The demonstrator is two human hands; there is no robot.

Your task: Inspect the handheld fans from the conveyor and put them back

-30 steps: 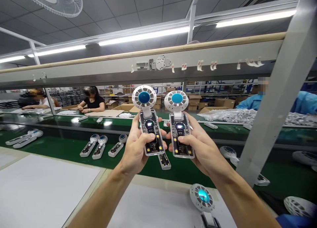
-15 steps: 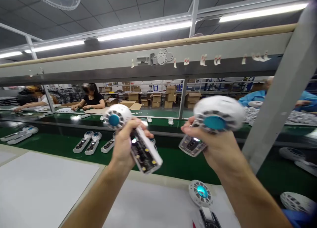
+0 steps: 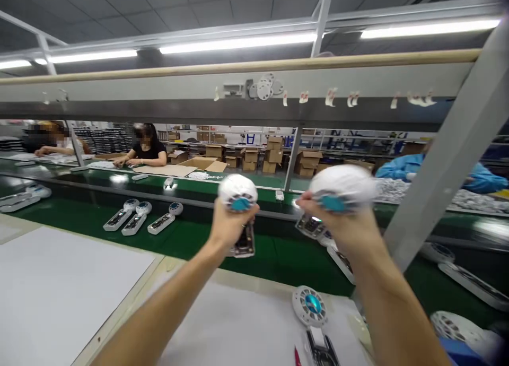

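Note:
My left hand (image 3: 228, 225) is closed round a white handheld fan (image 3: 237, 188), its round head up and its open-backed handle with a dark circuit board hanging below. Further right, my right hand (image 3: 338, 220) grips a second handheld fan (image 3: 344, 184), blurred by motion, with a blue centre and a small light glowing on its board. Both are held up over the green conveyor belt, apart from each other. On the white work surface below lies another fan (image 3: 310, 306) with a shiny blue centre and an exposed board in its handle.
Several fans (image 3: 137, 217) lie on the green belt (image 3: 274, 254) to the left, others to the right. A slanting grey post (image 3: 441, 143) stands close by my right arm. A red-tipped tool (image 3: 297, 355) lies near the front. Co-workers sit across the line.
My left hand has swung right and its fan has turned, so the handle now points down. My right hand stays close to its place, its fan tilted further over.

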